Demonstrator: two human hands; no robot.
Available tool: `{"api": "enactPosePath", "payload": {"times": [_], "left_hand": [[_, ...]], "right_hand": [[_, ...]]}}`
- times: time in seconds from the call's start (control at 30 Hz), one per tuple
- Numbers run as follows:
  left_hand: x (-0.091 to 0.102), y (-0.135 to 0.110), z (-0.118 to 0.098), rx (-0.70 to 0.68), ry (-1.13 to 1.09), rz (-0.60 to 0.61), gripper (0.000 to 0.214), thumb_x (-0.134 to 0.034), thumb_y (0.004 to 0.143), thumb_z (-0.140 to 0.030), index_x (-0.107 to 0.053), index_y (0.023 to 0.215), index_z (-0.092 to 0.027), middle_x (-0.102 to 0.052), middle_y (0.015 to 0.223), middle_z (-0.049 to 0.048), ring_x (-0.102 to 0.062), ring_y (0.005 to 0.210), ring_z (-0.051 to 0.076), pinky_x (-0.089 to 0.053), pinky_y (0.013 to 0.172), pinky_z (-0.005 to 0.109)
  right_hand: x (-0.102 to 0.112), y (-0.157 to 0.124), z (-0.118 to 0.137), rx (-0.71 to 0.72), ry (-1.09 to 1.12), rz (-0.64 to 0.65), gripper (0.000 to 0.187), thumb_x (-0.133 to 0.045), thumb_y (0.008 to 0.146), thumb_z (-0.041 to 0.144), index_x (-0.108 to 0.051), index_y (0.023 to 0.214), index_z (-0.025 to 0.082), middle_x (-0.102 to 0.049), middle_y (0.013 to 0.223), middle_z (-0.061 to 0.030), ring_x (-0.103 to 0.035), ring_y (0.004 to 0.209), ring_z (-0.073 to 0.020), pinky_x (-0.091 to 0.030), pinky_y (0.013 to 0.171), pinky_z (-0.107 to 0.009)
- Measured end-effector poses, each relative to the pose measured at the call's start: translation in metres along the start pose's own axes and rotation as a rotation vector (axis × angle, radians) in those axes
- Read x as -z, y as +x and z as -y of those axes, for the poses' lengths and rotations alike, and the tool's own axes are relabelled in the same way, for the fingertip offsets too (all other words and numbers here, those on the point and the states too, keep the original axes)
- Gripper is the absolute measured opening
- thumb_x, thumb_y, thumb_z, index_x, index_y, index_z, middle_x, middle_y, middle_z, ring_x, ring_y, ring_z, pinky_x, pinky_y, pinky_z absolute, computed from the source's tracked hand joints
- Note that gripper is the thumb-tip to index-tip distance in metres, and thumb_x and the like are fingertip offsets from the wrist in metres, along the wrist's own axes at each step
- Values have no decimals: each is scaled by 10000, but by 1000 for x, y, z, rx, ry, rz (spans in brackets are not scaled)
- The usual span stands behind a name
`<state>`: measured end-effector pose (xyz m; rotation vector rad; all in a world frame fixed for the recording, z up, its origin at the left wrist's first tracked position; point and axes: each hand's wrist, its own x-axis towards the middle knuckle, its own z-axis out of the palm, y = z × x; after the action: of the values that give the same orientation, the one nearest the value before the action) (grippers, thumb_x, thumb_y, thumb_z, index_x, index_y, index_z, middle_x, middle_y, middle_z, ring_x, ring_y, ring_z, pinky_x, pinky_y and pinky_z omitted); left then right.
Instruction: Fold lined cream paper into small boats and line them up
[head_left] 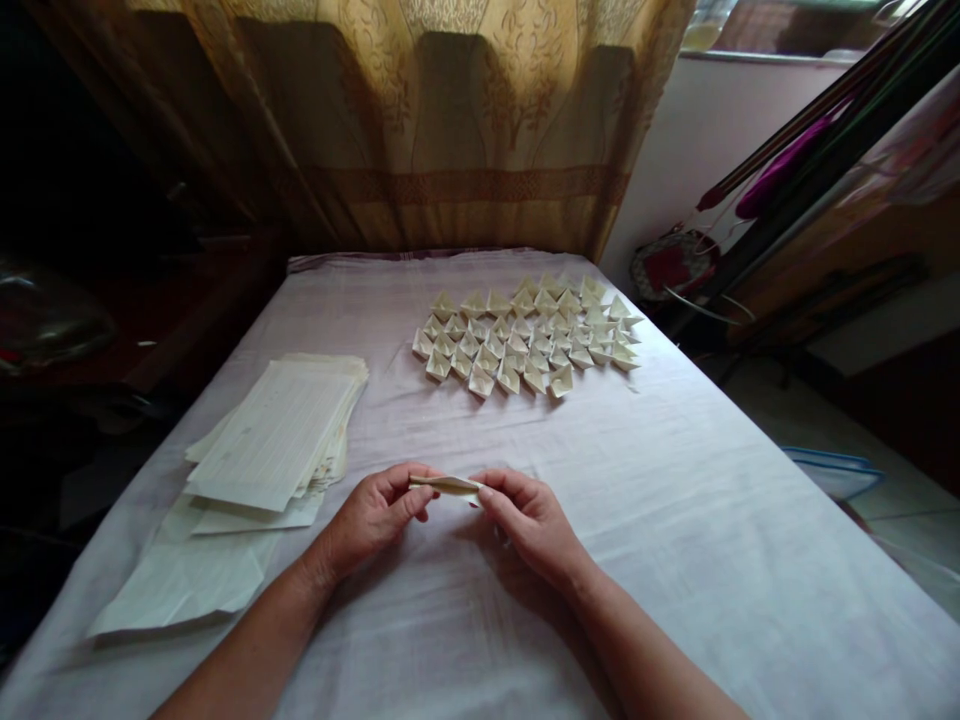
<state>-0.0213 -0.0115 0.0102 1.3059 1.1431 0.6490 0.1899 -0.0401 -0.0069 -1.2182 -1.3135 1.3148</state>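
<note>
Between my two hands is a small folded piece of paper [454,485], long and narrow, with a slit-like opening along its top. My left hand [379,510] pinches its left end between thumb and fingers. At the other end, my right hand [525,515] grips it the same way, thumb on the near side. Beyond my hands stand several folded paper boats [517,345] in close rows. To the left lies a loose stack of paper sheets [274,430], some sticking out toward me.
A pale cloth [675,560] covers the table. Behind it hangs a gold patterned curtain [450,120]. Dark furniture [232,300] stands past the left edge. Beyond the right edge are a patterned bag [675,262] and a blue-edged clear item [832,470] lower down.
</note>
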Motion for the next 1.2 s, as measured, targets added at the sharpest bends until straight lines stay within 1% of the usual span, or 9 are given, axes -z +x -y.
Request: {"api": "enactPosePath", "payload": {"times": [0.1,0.23,0.47,0.6,0.7,0.8,1.03,1.13,1.2], "left_hand": [[-1,0,0,30,55,-7,496,-621,771,-579,-675,1020,-153,-602,649,-15,-408,439,74,-305,421,196],[-3,0,-1,-8,86,-11,463,-661,743,-595,-676,909,-164,-561,601,-28,-452,506,101,-334,462,198],[-8,3,4,-47,105,-115,626,-549,744,-780,-644,731,-161,-499,536,-36,-443,505,112,-367,518,224],[-7,2,6,-50,110,-89,671,-526,724,-821,-640,737,-160,-513,566,-31,-455,519,117,-371,527,229],[-6,-1,5,-64,41,3,598,-643,697,-742,-651,823,-157,-569,667,-16,-504,609,128,-408,591,224],[-5,-1,4,-45,-9,54,462,-737,689,-581,-643,845,-156,-594,724,-11,-525,671,131,-422,628,212],[-6,0,7,-4,-36,15,330,-725,685,-449,-589,806,-173,-515,650,-48,-451,587,98,-359,537,181],[-8,0,8,-27,4,-37,303,-702,705,-444,-592,802,-178,-555,677,-36,-503,617,116,-403,572,198],[-10,2,8,-32,67,-101,267,-668,742,-417,-609,861,-186,-591,702,-30,-544,628,133,-436,599,219]], "right_hand": [[-3,-1,-1,64,-135,-5,278,-558,881,406,-705,811,181,-600,637,9,-503,583,-117,-390,554,-225],[-5,-2,-4,100,-286,-59,266,-527,893,370,-674,762,191,-589,611,10,-506,567,-122,-382,548,-230],[-2,-4,-4,114,-268,27,210,-586,863,359,-705,903,191,-623,676,8,-532,606,-128,-403,567,-225],[-2,-5,-4,100,-272,7,206,-592,861,352,-695,800,183,-588,613,17,-498,561,-115,-378,535,-219],[-3,-5,-4,111,-287,-3,242,-546,894,338,-693,775,187,-620,629,3,-537,581,-123,-403,556,-224],[-4,-5,-3,211,-366,-37,241,-530,903,303,-696,767,193,-665,687,-21,-587,627,-137,-435,593,-235],[-7,-4,-8,403,-522,-44,174,-540,892,224,-675,782,213,-687,766,-40,-619,684,-146,-463,633,-243],[-9,-6,-12,397,-584,-54,145,-547,885,225,-672,812,219,-686,751,-34,-614,657,-144,-452,622,-244],[-11,-7,-15,353,-613,-71,132,-548,877,218,-669,931,224,-684,717,-12,-604,611,-135,-436,597,-235]]}}
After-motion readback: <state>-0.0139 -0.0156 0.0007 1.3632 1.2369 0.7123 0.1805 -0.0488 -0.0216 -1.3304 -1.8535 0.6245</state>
